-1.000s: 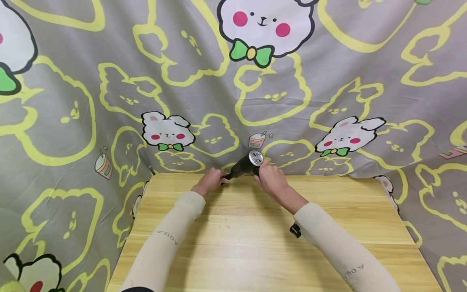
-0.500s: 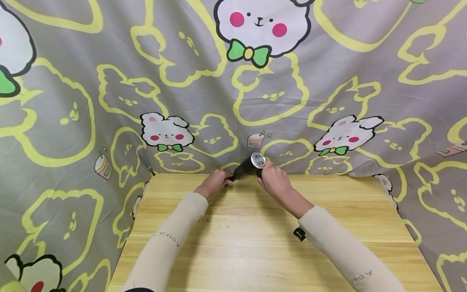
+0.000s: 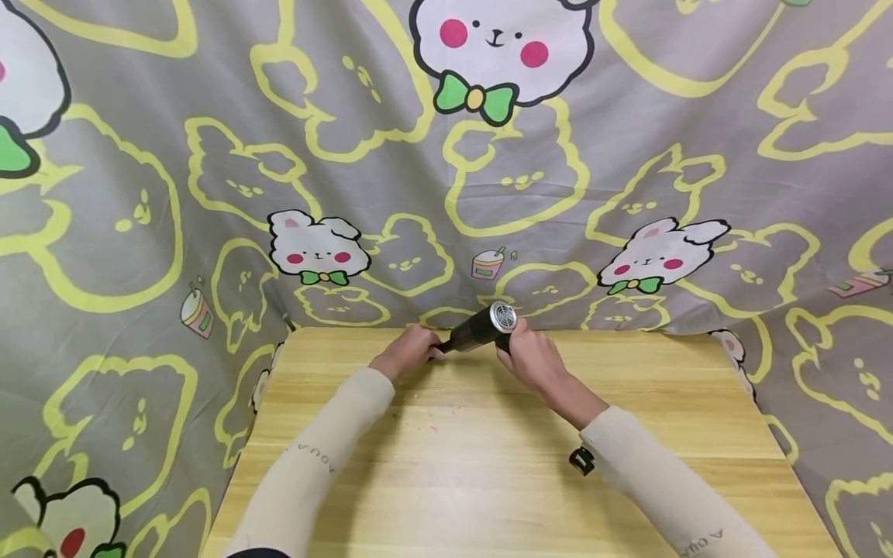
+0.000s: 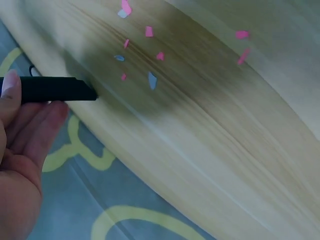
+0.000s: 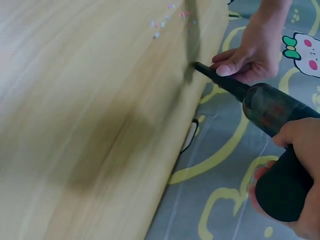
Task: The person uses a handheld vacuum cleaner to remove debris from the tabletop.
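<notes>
A black handheld vacuum cleaner (image 3: 474,331) with a silver round vent at its end is held over the table's far edge. My right hand (image 3: 536,358) grips its handle, fingers wrapped round it in the right wrist view. My left hand (image 3: 412,349) pinches the narrow flat nozzle (image 4: 55,89) between thumb and fingers, with the nozzle's slanted tip sticking out past them. In the right wrist view, reddish bits show through the clear dust cup (image 5: 267,107). Small pink and blue paper scraps (image 4: 152,80) lie scattered on the tabletop, apart from the nozzle tip.
The light wooden table (image 3: 488,480) reaches back to a grey curtain (image 3: 391,186) with cartoon print, which also hangs on both sides. A small black clip-like item (image 3: 582,460) sits by my right sleeve.
The vacuum's vent end and my right hand have moved right and a little toward me, so the body lies flatter. My left hand keeps its hold on the nozzle, nearly in place.
</notes>
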### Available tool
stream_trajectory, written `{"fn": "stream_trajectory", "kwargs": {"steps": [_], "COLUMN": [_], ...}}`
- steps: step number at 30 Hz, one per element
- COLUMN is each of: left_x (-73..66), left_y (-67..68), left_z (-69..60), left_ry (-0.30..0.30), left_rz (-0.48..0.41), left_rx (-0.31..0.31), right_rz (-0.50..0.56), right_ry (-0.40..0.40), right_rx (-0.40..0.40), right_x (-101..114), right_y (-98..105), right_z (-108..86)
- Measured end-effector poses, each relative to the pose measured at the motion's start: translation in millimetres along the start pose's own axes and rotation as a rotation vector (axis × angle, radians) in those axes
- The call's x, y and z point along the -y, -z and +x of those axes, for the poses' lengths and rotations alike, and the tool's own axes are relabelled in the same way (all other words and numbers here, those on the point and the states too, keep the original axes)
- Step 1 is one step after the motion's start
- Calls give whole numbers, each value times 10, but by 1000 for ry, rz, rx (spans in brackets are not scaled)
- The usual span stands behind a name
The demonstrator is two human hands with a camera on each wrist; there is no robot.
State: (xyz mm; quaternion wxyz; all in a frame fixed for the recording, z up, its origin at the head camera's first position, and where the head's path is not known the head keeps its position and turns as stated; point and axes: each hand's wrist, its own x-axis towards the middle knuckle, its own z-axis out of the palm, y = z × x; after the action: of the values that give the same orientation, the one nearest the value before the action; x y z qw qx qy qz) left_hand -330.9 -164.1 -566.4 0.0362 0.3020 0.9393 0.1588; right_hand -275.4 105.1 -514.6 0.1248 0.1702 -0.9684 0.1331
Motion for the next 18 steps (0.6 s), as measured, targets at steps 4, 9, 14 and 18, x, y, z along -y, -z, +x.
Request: {"fn": "stream_trajectory", "kwargs": {"steps": [4, 9, 14, 18], "left_x": [17, 30, 34, 37], "left_y": [34, 71, 85, 79], "left_z": [-54, -126, -190, -246], "left_ry": [-32, -35, -42, -33], "left_rz": [-26, -54, -31, -46], "left_rx": [31, 86, 98, 114], "right_rz": [16, 34, 33, 47], "right_ry": [1, 17, 17, 18], "right_rx": [21, 35, 42, 54], "right_x": [-1, 23, 62, 99], "right_y": [-15, -25, -27, -34], "right_z": [-25, -52, -84, -116]}}
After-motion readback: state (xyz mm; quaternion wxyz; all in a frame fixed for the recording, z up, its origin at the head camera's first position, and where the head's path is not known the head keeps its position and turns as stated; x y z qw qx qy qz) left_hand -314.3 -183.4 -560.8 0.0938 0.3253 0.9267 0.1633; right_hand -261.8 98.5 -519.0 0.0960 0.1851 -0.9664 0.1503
